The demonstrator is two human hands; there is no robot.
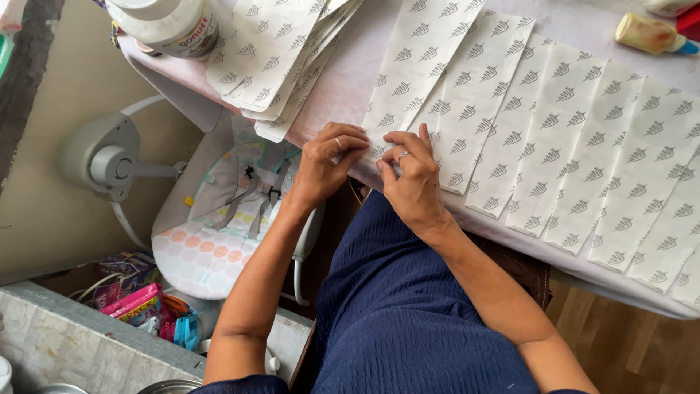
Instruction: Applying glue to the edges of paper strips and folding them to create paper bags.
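Observation:
My left hand (329, 162) and my right hand (410, 177) meet at the near edge of a white paper strip (418, 66) printed with small grey leaf marks. Fingertips of both hands pinch the strip's lower end at the table's edge. The strip is the leftmost in a row of several like strips (583, 146) laid overlapping across the table (350, 80). A loose stack of the same printed strips (281, 55) lies to the left of my hands.
A white plastic jar (171, 25) stands at the table's far left. A small glue bottle (651, 34) lies at the far right. Below the table sits a baby bouncer seat (211, 219); colourful packets (135, 303) lie beside a stone ledge (73, 343).

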